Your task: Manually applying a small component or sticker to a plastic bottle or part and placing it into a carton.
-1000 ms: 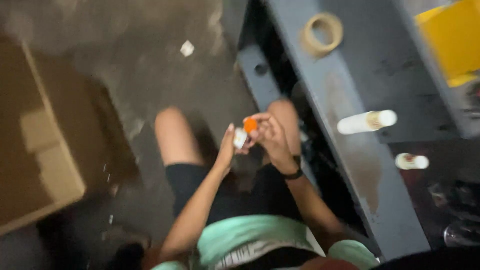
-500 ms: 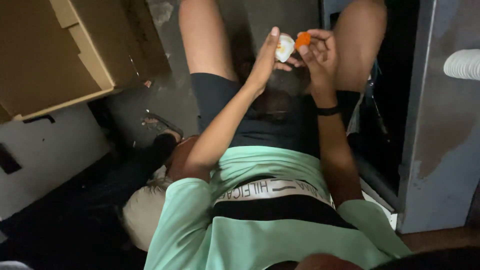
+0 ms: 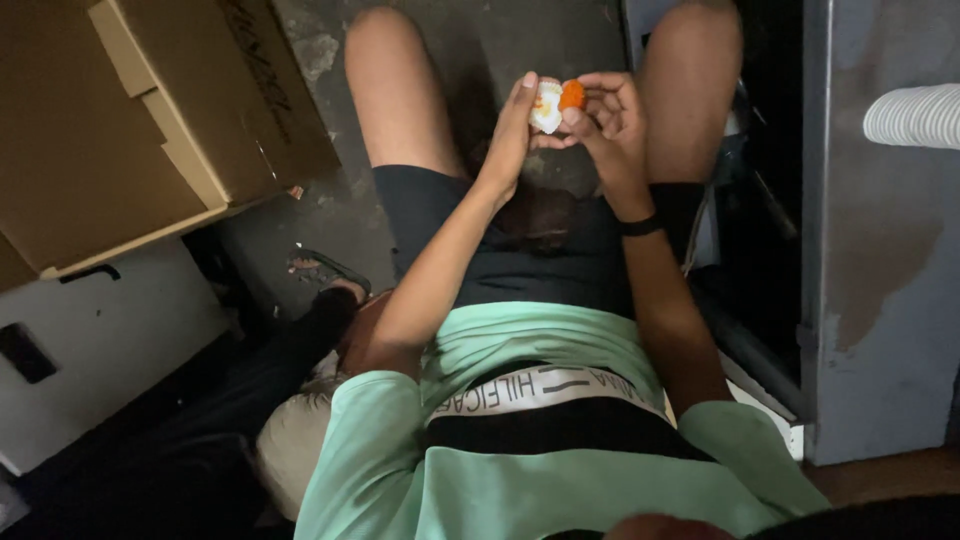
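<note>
Seated over a stained grey concrete floor (image 3: 330, 200), a person brings both hands together between the knees: the left hand (image 3: 515, 125) closes its fingers on a small white piece (image 3: 546, 108), while the right hand (image 3: 610, 115) pinches a small orange cap-like piece (image 3: 572, 95) pressed against it. Left of the hands sits an open brown cardboard box (image 3: 130, 130), a white panel (image 3: 110, 340) below it. To the right stands a grey metal cabinet (image 3: 880, 280), with a white ribbed roll (image 3: 915, 115) at the frame's edge.

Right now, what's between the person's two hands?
In the head view, a small white piece and a small orange piece sit side by side, pinched between the left hand and right hand.
</note>
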